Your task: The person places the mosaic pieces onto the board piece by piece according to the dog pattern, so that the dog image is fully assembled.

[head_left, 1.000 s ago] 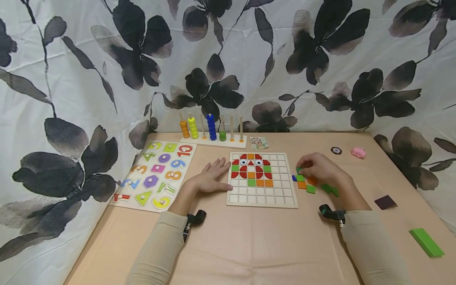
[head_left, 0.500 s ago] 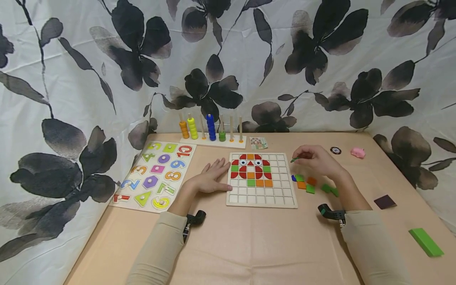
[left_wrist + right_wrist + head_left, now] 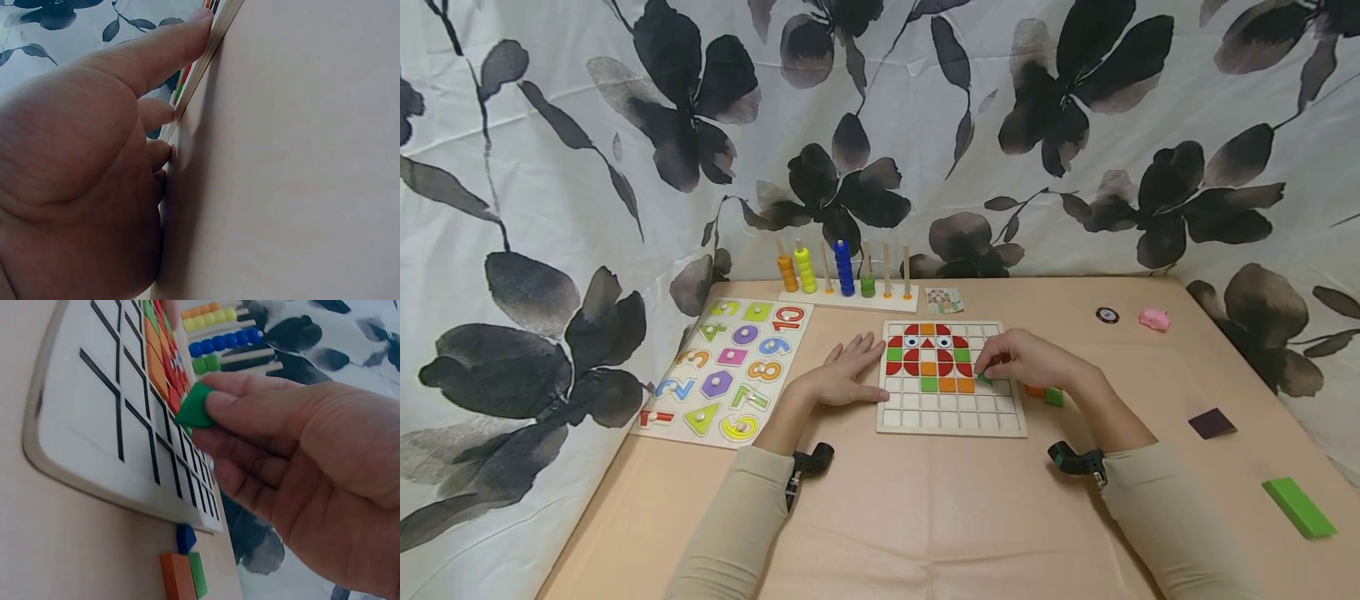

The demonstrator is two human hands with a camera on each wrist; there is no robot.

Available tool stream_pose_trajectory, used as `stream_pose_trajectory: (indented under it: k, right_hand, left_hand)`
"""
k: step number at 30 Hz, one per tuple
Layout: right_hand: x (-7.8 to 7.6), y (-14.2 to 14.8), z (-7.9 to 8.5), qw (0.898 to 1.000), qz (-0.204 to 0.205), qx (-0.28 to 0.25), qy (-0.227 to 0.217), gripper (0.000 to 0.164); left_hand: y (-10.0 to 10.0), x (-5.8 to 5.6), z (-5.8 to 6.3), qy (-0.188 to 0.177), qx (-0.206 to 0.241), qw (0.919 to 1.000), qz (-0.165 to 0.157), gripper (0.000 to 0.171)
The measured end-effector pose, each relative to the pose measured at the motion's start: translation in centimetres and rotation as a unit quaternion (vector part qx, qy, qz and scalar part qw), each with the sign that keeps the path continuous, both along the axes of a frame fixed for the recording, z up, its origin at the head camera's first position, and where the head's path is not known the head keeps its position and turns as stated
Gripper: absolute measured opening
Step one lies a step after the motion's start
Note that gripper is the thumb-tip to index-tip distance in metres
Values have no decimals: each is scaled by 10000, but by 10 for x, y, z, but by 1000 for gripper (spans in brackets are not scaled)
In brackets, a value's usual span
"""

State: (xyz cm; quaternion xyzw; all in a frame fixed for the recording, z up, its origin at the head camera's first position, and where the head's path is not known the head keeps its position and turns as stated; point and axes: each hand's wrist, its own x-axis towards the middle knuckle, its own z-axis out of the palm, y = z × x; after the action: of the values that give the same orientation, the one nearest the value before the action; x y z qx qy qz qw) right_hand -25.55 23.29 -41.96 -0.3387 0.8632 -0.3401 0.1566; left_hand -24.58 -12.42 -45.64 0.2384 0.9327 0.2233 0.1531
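Observation:
My right hand pinches a small green tile with a pointed corner between thumb and fingers. It holds the tile over the white grid board, just right of the orange tiles in the lowest filled row. Red, green, orange and eye-marked tiles form an owl-like pattern in the board's upper left. With fingers spread, my left hand rests at the board's left edge, its thumb on the rim. In the left wrist view that thumb lies along the edge.
Loose tiles lie right of the board, including a green one, partly behind my right hand. A number puzzle lies left, a bead-peg counter and small picture card behind. Farther right are a pink piece, dark square and green block.
My right hand has lifted the green tile from the loose pieces and carried it left over the board. My left hand has stayed at the board's edge.

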Motion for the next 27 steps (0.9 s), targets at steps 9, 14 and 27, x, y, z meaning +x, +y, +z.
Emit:
stream_pose_trajectory:
  k: [9, 14, 27]
  right_hand:
    - [1, -11, -9, 9991, -128, 386, -71, 19]
    - [0, -11, -10, 9986, -292, 452, -17, 16]
    - [-4, 7, -8, 9974, -618, 351, 80, 15]
  left_hand:
    - [0, -1, 0, 0, -1, 10000, -1, 96]
    - [0, -1, -1, -20, 19, 10000, 1, 96]
    - [0, -1, 1, -18, 35, 10000, -50, 96]
